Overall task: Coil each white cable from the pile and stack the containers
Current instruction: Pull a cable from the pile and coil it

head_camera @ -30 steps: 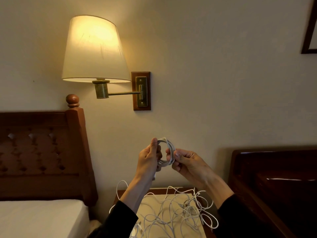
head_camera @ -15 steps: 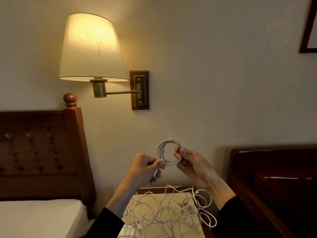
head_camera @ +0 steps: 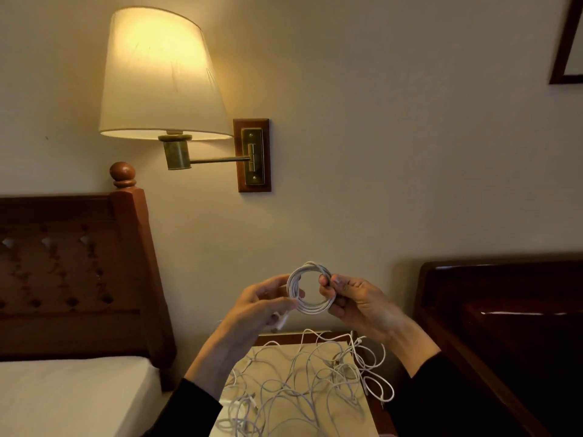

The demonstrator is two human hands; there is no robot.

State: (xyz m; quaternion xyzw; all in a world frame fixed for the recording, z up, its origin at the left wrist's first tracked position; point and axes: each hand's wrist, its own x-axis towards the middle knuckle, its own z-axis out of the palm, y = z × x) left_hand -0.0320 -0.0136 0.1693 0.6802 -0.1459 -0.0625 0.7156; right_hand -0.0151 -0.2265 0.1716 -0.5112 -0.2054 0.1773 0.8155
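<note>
Since half a second ago I see the left hand (head_camera: 263,305) has lifted toward the coil's left edge, fingers loosely curled around the strands with a plug end poking below, while the ring has turned rounder to me. Largest first: a carved wooden headboard (head_camera: 72,272), a pleated fabric lampshade (head_camera: 161,74), then the tangled pile of thin white cables (head_camera: 303,386) on the nightstand (head_camera: 315,339). Smallest, the glossy coiled cable (head_camera: 310,288) sits above that pile, its right side pinched by my right hand (head_camera: 353,302).
</note>
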